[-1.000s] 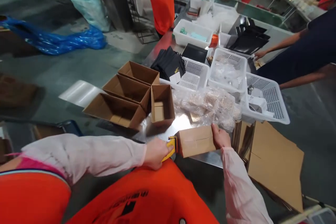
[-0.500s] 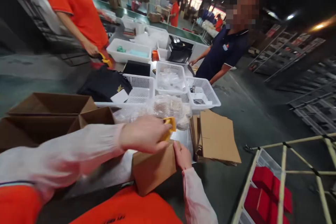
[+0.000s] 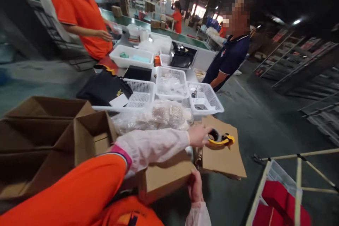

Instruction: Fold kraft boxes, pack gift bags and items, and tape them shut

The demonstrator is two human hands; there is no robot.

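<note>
My left hand (image 3: 198, 136) reaches across to the right, closed on a yellow tape dispenser (image 3: 221, 141). The dispenser lies over a stack of flat cardboard sheets (image 3: 222, 160); I cannot tell whether it touches them. In front of my body is a brown cardboard box (image 3: 166, 176), partly covered by my left forearm. My right hand (image 3: 195, 185) grips the box at its right end, thumb at the upper edge and the other fingers largely hidden. Clear plastic-wrapped packs (image 3: 169, 113) lie just beyond my left forearm.
Open cardboard boxes (image 3: 53, 127) stand at the left. White baskets (image 3: 206, 109) line the table, near a black bag (image 3: 103, 88). A pole frame (image 3: 298, 183) with red boxes (image 3: 274, 194) is at lower right. Two people (image 3: 87, 28) (image 3: 230, 53) stand beyond.
My left hand has carried the tape dispenser from above the box rightward over the cardboard stack. The box now lies more level. The person at left has let go of a yellow tool.
</note>
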